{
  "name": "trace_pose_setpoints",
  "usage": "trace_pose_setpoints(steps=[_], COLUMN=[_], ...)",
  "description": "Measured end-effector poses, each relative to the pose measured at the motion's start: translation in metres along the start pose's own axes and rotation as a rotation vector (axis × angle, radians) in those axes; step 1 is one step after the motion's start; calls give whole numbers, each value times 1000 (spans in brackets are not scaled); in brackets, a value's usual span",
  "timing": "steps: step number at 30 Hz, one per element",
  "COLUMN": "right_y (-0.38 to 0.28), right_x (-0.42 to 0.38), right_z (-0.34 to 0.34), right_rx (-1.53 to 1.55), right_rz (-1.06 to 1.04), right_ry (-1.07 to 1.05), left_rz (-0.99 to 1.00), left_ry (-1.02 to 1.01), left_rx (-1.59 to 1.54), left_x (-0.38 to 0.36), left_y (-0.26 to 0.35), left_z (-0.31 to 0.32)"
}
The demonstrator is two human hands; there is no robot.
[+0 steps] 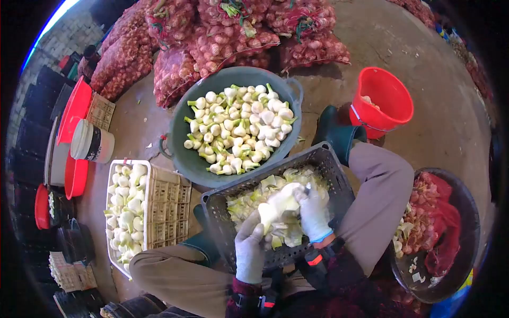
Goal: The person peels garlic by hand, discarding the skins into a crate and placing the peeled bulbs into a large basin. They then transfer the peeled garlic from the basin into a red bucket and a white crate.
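Observation:
In its grey-white glove, my left hand [249,252] is closed, its fingertips on the lower end of a white garlic bulb [269,213]. The pale upper part stretches across to my right hand [314,214], also gloved, whose fingers are pressed together on it. Motion blur hides whether that upper part is stalk or loosened skin. Both hands are above a black plastic crate [212,220] between my knees, with loose garlic peel [249,196] inside. Just beyond the crate stands a large green-grey tub [191,172] of peeled garlic bulbs [238,127].
A cream crate [168,206] of garlic stands on the left. On the right are a red bucket [389,106] and a dark basin [472,228] with unpeeled garlic and red netting. Red mesh sacks [212,47] of garlic are piled behind the tub. Buckets and crates line the far left.

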State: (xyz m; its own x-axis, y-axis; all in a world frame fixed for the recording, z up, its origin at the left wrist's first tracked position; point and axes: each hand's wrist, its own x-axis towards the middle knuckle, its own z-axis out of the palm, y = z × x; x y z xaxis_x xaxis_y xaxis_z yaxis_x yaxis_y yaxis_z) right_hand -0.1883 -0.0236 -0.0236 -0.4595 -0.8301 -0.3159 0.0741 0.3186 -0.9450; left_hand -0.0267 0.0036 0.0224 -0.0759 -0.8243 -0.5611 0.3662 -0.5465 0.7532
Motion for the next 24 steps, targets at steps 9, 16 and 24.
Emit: trace_pose_setpoints(steps=[9, 16, 24], right_y=[-18, -3, 11], right_x=[-8, -20, -1], right_z=[5, 42, 45], right_rx=[-380, -503, -410], right_rz=[-268, -553, -487], right_ry=[-416, -238, -79], left_rz=[30, 178, 180], left_ry=[-93, 125, 166], left_rx=[-379, 214, 151], left_x=[11, 27, 19], left_y=[5, -11, -7], left_z=[-26, 0, -3])
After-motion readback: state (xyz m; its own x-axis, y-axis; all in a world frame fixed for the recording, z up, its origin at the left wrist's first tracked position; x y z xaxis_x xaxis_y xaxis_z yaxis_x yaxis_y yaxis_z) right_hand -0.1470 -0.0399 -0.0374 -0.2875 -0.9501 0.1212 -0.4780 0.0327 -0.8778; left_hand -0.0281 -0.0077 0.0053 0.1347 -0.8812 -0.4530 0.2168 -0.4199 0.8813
